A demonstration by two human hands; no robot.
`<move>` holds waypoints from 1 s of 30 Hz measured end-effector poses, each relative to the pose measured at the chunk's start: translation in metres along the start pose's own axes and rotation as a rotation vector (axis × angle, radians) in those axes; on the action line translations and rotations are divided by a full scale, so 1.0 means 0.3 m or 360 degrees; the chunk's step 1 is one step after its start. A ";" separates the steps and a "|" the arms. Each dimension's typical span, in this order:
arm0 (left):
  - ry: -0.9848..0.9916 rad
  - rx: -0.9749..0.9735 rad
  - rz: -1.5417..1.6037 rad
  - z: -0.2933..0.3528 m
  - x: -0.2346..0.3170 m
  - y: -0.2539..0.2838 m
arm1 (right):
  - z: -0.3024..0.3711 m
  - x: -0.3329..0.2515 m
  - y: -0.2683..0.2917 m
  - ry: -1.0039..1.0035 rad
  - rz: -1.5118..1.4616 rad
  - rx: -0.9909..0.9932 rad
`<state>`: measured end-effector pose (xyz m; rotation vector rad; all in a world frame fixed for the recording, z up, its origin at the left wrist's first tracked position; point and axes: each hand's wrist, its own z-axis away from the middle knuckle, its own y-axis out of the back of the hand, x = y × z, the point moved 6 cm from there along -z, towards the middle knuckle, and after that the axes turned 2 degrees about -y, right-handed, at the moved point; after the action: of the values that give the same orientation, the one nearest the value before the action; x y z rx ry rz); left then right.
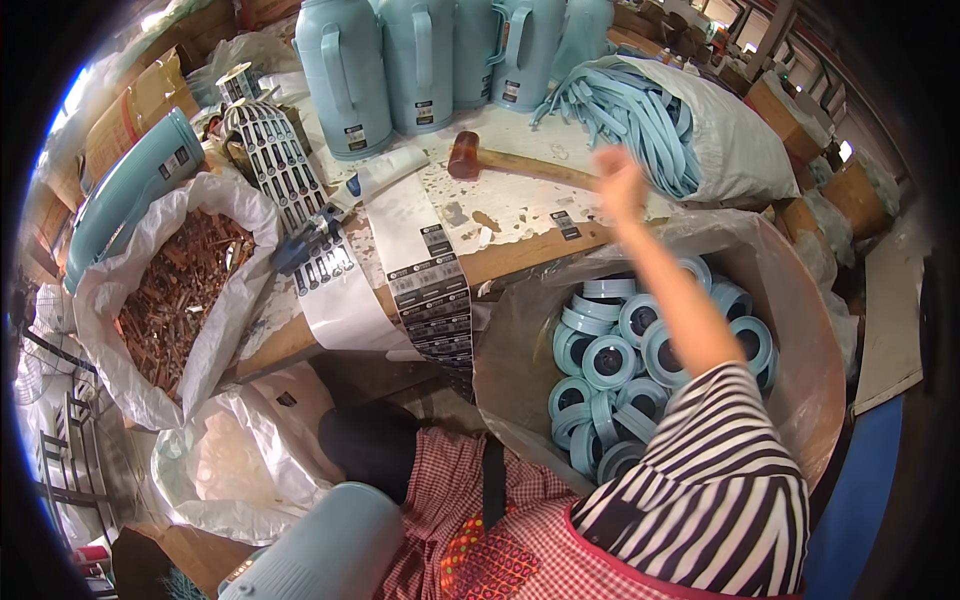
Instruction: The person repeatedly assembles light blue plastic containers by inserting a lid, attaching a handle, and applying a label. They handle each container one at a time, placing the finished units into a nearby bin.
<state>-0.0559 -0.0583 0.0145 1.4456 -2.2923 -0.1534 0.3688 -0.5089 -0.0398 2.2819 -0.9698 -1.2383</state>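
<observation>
My right hand [622, 185], smeared by motion, is over the worktable at the end of a mallet's wooden handle. The mallet [464, 156] lies with its reddish-brown head toward the left. From this blur I cannot tell whether my fingers close on the handle. Just right of the hand, light blue plastic strips [640, 120] spill out of a white woven sack [735, 140]. My left hand is out of view. Across my lap, at the lower edge, lies a light blue thermos casing [330, 545].
Several light blue thermos casings [345, 85] stand along the table's back. Sticker sheets [425, 265] hang over the front edge beside a tube [385, 172]. Below my right arm, a lined bin [515, 350] holds light blue rings [608, 362]. A sack [105, 310] of brown scraps stands left.
</observation>
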 end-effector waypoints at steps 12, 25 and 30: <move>0.0461 -0.1202 0.0928 -0.229 0.036 -0.146 | -0.088 -0.279 0.113 0.0066 -0.0254 -0.0316; 0.1685 -0.0104 0.0457 -0.011 -0.061 -0.072 | 0.606 -1.112 -0.497 -0.0061 -0.2349 -0.1788; 0.1626 0.0251 0.0351 0.293 -0.050 0.020 | 0.754 -1.161 -0.654 -0.0210 -0.2101 -0.2476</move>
<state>-0.0913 -0.0537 -0.0674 0.9586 -1.5804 0.6867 0.1253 -0.1211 -0.0776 1.2057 1.3956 -1.5416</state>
